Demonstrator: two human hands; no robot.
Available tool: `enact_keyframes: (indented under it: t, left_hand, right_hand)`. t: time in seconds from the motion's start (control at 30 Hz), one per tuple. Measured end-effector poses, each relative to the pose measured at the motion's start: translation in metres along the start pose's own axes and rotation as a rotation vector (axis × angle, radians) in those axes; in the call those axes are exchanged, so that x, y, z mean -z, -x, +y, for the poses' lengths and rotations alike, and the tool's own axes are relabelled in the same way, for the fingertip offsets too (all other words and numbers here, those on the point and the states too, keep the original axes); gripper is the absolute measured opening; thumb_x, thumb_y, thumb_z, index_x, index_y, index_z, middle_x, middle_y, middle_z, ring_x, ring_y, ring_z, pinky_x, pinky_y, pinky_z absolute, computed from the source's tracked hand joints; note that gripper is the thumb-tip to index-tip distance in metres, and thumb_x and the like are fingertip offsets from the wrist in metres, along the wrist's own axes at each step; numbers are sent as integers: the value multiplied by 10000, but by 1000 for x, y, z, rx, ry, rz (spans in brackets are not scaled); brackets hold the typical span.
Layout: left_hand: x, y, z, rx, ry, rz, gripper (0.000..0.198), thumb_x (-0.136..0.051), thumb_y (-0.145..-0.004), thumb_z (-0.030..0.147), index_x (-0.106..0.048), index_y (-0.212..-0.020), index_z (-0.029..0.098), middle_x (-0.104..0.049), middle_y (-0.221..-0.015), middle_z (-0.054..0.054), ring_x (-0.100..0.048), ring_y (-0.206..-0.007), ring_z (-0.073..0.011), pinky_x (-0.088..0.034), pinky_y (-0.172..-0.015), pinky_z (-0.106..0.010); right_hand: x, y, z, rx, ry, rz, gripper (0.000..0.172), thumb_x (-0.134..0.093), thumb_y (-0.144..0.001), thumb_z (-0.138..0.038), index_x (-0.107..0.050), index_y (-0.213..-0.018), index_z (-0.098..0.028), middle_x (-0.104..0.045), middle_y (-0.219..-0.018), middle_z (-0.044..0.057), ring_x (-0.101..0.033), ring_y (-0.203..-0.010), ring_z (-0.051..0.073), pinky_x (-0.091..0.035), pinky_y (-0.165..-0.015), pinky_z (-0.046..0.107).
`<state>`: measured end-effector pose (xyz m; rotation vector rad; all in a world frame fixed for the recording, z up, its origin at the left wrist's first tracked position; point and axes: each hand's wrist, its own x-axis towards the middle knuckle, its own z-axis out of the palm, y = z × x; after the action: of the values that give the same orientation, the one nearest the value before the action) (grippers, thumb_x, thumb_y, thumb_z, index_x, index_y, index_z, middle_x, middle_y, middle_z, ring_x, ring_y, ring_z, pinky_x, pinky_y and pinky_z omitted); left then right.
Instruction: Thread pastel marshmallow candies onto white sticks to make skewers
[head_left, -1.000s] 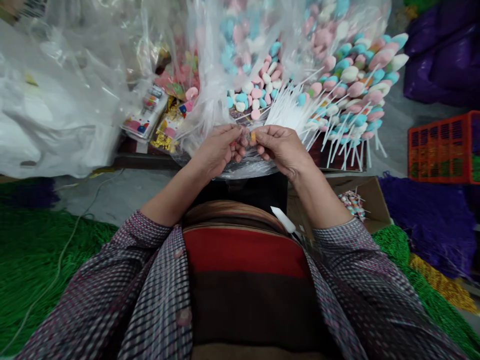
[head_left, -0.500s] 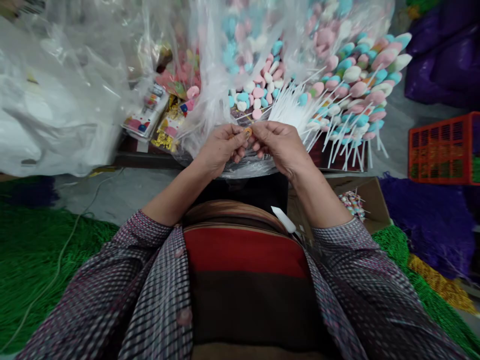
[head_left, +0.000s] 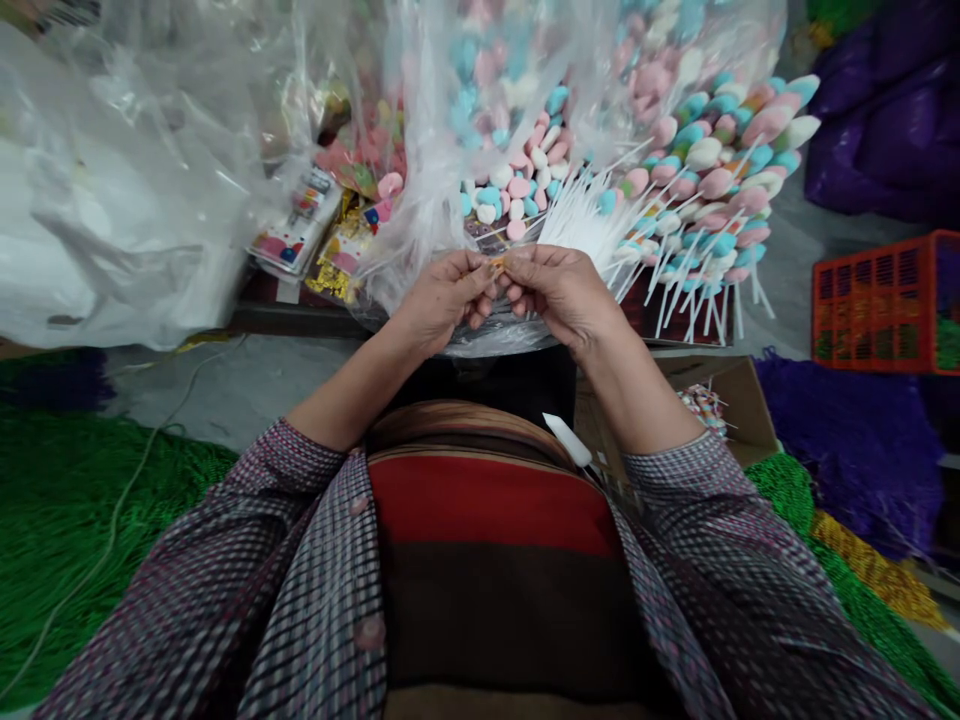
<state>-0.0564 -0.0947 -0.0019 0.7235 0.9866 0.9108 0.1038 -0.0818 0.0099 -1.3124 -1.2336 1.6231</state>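
Observation:
My left hand [head_left: 448, 292] and my right hand [head_left: 562, 285] meet at the table's front edge, thumbs and fingertips pinched together. Between them is a small orange piece [head_left: 497, 263], mostly covered by the fingers, too small to name. Just beyond lie loose pink, blue and white egg-shaped pieces [head_left: 517, 187] in an open clear plastic bag [head_left: 420, 215]. A bundle of thin white sticks [head_left: 576, 225] rests beside my right hand. Farther right, a heap of coloured eggs on sticks [head_left: 716, 182] has its stick ends hanging over the edge.
Left of the hands lie printed packets [head_left: 296, 225] and gold shiny packaging [head_left: 334, 262], with large white plastic bags [head_left: 112, 220] farther left. An orange crate [head_left: 874, 300], a cardboard box [head_left: 750, 410] and purple strands [head_left: 855, 450] are at right. Green strands [head_left: 97, 520] cover the left floor.
Both hands stay together in nearly the same place. The fingertips have shifted slightly around the orange piece, whose visible shape differs. The camera view has moved a little.

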Motion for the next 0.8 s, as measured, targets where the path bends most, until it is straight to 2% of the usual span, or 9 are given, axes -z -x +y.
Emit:
enact_keyframes:
  t: [0.23, 0.4, 0.53, 0.67, 0.8]
  left_hand:
    - [2, 0, -2, -9, 25, 5, 242, -759, -922, 299, -556, -825, 210, -594, -631, 66, -523, -438, -47, -346, -404, -172]
    - [5, 0, -2, 16, 37, 40, 256, -705, -956, 352, -549, -814, 207, -562, -628, 66, -501, -429, -43, -325, -386, -171]
    - [8, 2, 1, 8, 24, 58, 263, -688, -963, 377, -561, -818, 198, -546, -620, 71, -486, -421, -32, -318, -376, -160]
    - [9, 5, 4, -6, -30, 46, 251, -712, -945, 394, -601, -834, 198, -543, -607, 66, -482, -408, -35, -290, -363, -170]
    - [6, 0, 2, -19, -66, 24, 155, -697, -959, 358, -662, -959, 207, -556, -625, 59, -486, -414, -46, -289, -383, -179]
  right_hand:
    - [-2, 0, 3, 50, 34, 42, 260, -790, -855, -446, -687, -843, -207, -679, -745, -6, -617, -641, 106, -526, -547, 225]
    - [-1, -32, 3, 197, 194, 187, 213, -737, -901, -429, -693, -883, -221, -678, -748, -6, -649, -676, 132, -531, -579, 248]
    - [9, -51, -1, 309, 452, 243, 189, -637, -972, -393, -713, -950, -221, -705, -787, -4, -689, -801, 162, -544, -715, 285]
    - [15, -26, -1, 360, 864, 138, 232, -529, -995, -259, -750, -940, -215, -751, -888, 38, -684, -934, 220, -521, -851, 370]
    - [8, 9, 12, 344, 1288, -1, 275, -499, -972, -174, -763, -1042, -202, -774, -1083, 117, -629, -1008, 289, -464, -873, 439]
